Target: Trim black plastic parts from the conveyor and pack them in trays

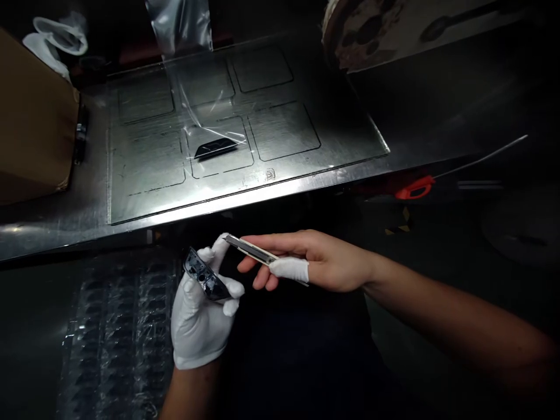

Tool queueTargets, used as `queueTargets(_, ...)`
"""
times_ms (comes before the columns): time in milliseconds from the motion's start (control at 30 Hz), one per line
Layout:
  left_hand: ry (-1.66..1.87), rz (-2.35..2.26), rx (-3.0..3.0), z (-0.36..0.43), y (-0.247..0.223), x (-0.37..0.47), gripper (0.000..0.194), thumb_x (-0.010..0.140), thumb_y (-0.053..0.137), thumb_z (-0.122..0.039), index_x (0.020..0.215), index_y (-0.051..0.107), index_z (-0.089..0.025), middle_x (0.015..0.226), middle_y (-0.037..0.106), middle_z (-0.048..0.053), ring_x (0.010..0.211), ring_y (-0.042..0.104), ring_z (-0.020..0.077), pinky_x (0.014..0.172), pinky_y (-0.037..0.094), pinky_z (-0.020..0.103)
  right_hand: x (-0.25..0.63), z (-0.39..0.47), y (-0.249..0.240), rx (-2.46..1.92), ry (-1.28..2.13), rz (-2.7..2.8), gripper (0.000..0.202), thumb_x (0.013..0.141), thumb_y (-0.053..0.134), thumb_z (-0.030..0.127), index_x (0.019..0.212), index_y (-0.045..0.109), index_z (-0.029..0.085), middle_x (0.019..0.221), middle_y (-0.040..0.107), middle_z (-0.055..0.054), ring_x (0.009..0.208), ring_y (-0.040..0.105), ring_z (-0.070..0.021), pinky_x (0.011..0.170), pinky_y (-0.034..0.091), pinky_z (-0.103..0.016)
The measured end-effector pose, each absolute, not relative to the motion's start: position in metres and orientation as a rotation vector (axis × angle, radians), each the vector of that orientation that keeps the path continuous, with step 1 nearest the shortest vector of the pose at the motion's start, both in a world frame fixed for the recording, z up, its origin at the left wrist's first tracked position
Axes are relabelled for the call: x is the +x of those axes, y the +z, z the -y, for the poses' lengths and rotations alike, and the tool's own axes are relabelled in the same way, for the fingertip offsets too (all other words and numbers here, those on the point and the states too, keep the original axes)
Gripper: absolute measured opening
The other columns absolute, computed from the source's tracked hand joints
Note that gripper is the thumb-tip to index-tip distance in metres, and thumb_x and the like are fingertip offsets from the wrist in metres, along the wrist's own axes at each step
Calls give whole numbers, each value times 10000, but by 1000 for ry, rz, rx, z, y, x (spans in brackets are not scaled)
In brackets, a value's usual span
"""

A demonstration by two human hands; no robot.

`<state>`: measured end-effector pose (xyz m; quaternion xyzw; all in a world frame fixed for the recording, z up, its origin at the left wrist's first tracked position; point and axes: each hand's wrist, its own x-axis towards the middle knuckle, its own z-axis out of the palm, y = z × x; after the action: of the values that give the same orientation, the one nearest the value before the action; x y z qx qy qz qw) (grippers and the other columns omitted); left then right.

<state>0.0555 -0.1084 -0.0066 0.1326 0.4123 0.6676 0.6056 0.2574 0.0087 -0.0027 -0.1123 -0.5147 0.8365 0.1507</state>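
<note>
White glove (199, 324), black part (205, 279), orange handle (415, 188), brown box (35, 122).

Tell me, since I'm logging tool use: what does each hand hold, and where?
Left hand grips a small black part by its lower end; right hand holds a utility knife along its handle.

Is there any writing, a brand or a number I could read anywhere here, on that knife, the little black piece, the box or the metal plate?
None can be read.
Metal plate: a small stamped mark near its front edge, too small and blurred to read.
Utility knife in the right hand: no lettering shows.
Black part in the gloved left hand: none shows.
Cardboard box: plain on the side in view.
</note>
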Motion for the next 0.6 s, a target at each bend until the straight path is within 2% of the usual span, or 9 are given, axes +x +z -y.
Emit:
queueTargets(233, 1532, -939, 333, 107, -8, 49, 410, 847, 771, -503, 1168, 736, -250, 1417, 660, 87, 663, 730, 107, 439, 507, 127, 256, -5, -4, -395, 2477, 1434, 519, 1064, 531, 230, 1570, 428, 183, 1334, 645, -151, 1054, 712, -155, 913, 598, -302)
queueTargets(333, 1530, -930, 362, 106, -9, 49, 401, 870, 747, -501, 1177, 733, -243, 1418, 659, 94, 669, 735, 114, 435, 506, 129, 258, -7, -4, -471, 2434, 1505, 520, 1074, 517, 281, 1579, 412, 218, 1153, 688, -88, 857, 694, -106, 738, 584, -227)
queueTargets(400, 1520, -914, 385, 106, -8, 52, 412, 876, 735, -512, 1186, 732, -240, 1418, 657, 102, 666, 736, 116, 427, 501, 129, 258, -10, 1, -525, 2316, 1681, 492, 1081, 498, 304, 1565, 435, 240, 949, 670, -15, 719, 623, -76, 633, 526, -183)
queueTargets(467, 1507, -910, 415, 105, -6, 57, 421, 884, 720, -522, 1195, 729, -238, 1419, 655, 111, 650, 730, 116, 406, 486, 131, 257, -14, 9, -551, 2122, 1919, 411, 1077, 487, 286, 1482, 524, 219, 847, 635, 17, 697, 587, -82, 627, 493, -186)
queueTargets(533, 1494, -917, 438, 105, -4, 61, 419, 892, 711, -517, 1203, 726, -236, 1432, 643, 121, 636, 722, 116, 380, 467, 133, 254, -17, 19, -544, 1896, 2141, 316, 1069, 473, 254, 1353, 592, 184, 898, 662, -1, 764, 612, -110, 686, 493, -220)
queueTargets(600, 1478, -922, 430, 105, -1, 64, 420, 883, 726, -510, 1195, 730, -229, 1459, 618, 131, 614, 704, 108, 362, 456, 134, 250, -19, 30, -548, 1690, 2343, 257, 1071, 471, 286, 1253, 617, 178, 983, 694, -27, 820, 638, -142, 717, 483, -250)
